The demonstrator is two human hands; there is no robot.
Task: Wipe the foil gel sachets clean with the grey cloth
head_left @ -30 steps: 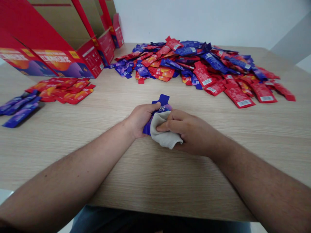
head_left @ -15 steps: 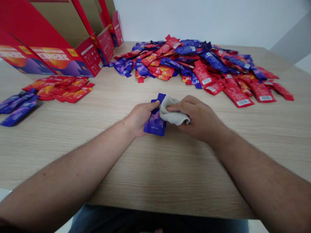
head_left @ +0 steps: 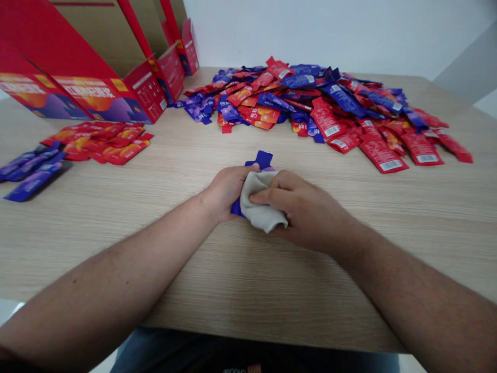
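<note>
My left hand (head_left: 229, 191) grips a blue-purple foil sachet (head_left: 263, 160) at the middle of the wooden table. Only the sachet's top end and a sliver of its lower edge show; the rest is hidden by my fingers and the cloth. My right hand (head_left: 298, 207) is shut on a beige cloth (head_left: 259, 207), pressing it onto the sachet's face. The two hands nearly meet over the cloth.
Behind my hands lies a large heap of red and purple sachets (head_left: 310, 101). Two sorted rows, red (head_left: 101, 143) and purple (head_left: 33, 176), lie at the left. Red cartons (head_left: 89, 88) stand open at the back left, against a white wall.
The cloth has slid back down the sachet toward my left hand, covering its lower part. My right hand has moved down and closer to my body. The left hand stays nearly still.
</note>
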